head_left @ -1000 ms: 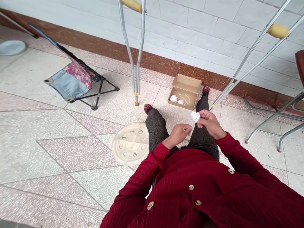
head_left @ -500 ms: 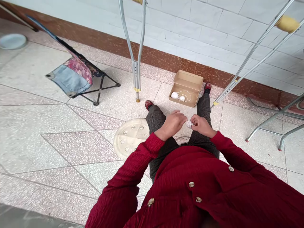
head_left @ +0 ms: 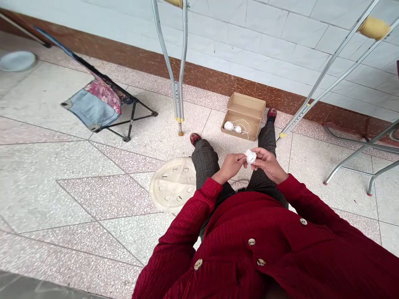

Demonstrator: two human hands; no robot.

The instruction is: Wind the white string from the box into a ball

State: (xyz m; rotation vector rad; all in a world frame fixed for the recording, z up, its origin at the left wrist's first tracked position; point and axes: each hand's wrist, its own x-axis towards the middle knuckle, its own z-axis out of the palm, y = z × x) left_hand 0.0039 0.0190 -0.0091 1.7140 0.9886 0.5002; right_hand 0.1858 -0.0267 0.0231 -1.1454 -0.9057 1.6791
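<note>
A small white ball of yarn is between my two hands, above my lap. My right hand has its fingers closed around the right side of the ball. From the other side my left hand pinches at the yarn on the ball's left edge, thumb and fingers together. Beyond my knees an open cardboard box stands on the floor. Inside it lie two more white yarn balls with a loose strand curling beside them.
A metal crutch leans at the wall ahead, another crutch to the right. Left are a folding stool and a pale basin. A round cream lid lies by my left leg; a metal-legged chair stands right.
My left hand has come down from above the yarn and now pinches at its edge. My right hand has turned, so the ball shows more fully.
</note>
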